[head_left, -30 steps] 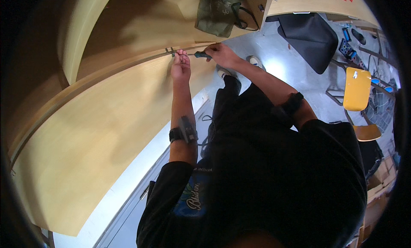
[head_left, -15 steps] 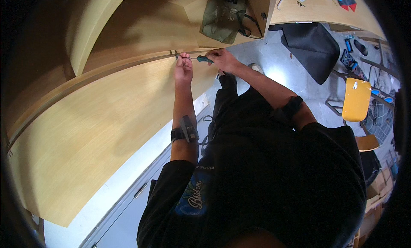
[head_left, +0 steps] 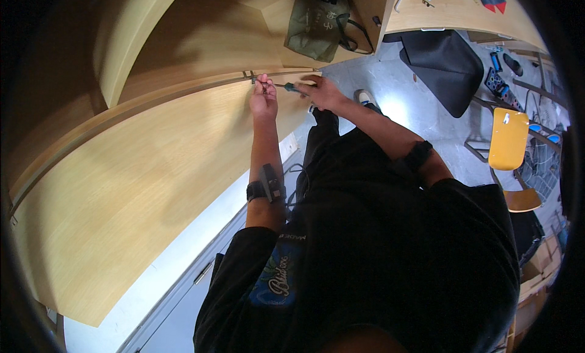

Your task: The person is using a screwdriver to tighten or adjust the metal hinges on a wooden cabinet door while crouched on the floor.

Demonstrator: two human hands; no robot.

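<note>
A screwdriver (head_left: 290, 86) with a dark green handle lies almost level along the edge of a light wooden panel (head_left: 164, 152). The fingers of my right hand (head_left: 325, 94) are around the rear of its handle, looser at the fingertips. Its thin shaft points left toward my left hand (head_left: 264, 100), whose fingers are pinched together at the panel's upper edge, by a small metal fitting (head_left: 251, 78). What those fingertips hold is hidden; the shaft's tip ends among them.
Beyond the panel is a wooden cabinet (head_left: 213, 36) with an olive cloth bag (head_left: 317, 27) inside. To the right stand a black chair (head_left: 442, 72) and a yellow-backed chair (head_left: 508, 138). A wooden tabletop (head_left: 451, 11) at upper right bears a hex key (head_left: 401, 0) and small packets.
My right hand has shifted slightly right and down, its fingers loosening and sitting farther back on the screwdriver handle. My left hand stays at the panel edge, its fingers barely moved.
</note>
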